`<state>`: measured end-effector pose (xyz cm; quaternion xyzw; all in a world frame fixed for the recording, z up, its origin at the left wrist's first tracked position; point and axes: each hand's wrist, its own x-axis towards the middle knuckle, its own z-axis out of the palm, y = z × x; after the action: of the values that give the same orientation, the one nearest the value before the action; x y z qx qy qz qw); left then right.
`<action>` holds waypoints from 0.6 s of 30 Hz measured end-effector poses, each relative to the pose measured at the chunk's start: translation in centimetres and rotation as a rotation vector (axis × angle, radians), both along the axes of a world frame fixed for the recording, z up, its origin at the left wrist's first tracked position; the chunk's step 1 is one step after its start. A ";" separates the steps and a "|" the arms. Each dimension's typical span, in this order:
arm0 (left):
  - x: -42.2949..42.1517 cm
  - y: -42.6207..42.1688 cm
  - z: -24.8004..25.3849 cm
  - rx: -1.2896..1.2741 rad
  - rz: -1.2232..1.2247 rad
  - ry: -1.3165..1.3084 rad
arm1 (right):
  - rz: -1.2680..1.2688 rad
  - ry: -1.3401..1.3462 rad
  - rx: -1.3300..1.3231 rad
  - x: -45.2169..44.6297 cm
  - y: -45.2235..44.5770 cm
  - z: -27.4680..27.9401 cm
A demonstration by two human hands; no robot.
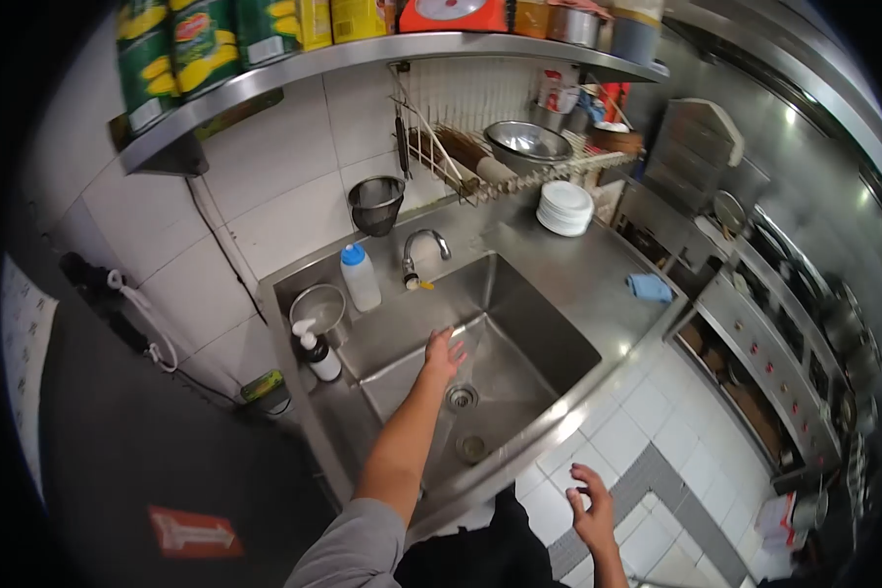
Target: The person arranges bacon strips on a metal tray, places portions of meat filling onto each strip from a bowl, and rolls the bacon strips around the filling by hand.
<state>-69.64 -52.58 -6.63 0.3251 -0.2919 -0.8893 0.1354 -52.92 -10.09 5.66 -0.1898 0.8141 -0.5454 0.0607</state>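
Over the stainless steel sink [534, 363], my left hand [444, 355] reaches in with its fingers apart and nothing in them. The tap [423, 257] stands beyond that hand at the sink's back edge, a small yellow piece by its base. My right hand [592, 508] is raised in front of the counter, above the tiled floor, its fingers curved and apart, holding nothing. Two round drain fittings, one a strainer [462, 397], show in the sink bottom near my left forearm.
A blue-capped bottle [361, 279], a metal pot [320, 314] and a pump bottle [320, 359] line the sink's left side. Stacked white plates [564, 208] and a blue cloth [649, 287] lie on the right counter. A strainer basket [376, 204] hangs behind; a shelf [392, 47] runs overhead.
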 end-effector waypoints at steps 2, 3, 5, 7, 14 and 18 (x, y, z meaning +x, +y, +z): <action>-4.7 -3.4 -1.9 0.024 0.122 -0.050 | 0.155 -0.037 -0.007 -6.8 -3.6 -2.5; -7.2 -5.7 -3.8 0.006 0.164 -0.070 | 0.252 -0.040 -0.011 -10.3 -5.7 -4.5; -11.8 -9.8 -6.7 0.040 0.264 -0.094 | 0.425 -0.061 0.003 -17.4 -11.1 -7.5; -14.7 -12.5 -6.4 0.043 0.324 -0.159 | 0.542 -0.150 0.022 -23.0 -17.1 -9.3; -12.6 -9.8 -1.6 -0.151 0.125 0.156 | 0.572 -0.966 -0.467 -31.9 -40.3 -15.4; -10.8 -5.9 -5.4 -1.306 0.227 -0.575 | 0.826 -1.277 -0.783 -34.7 -48.4 -22.6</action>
<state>-80.48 -58.46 -12.08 0.4272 -0.7522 -0.3932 0.3116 -87.64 -58.47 -16.98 -0.1348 0.2422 -0.7239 0.6318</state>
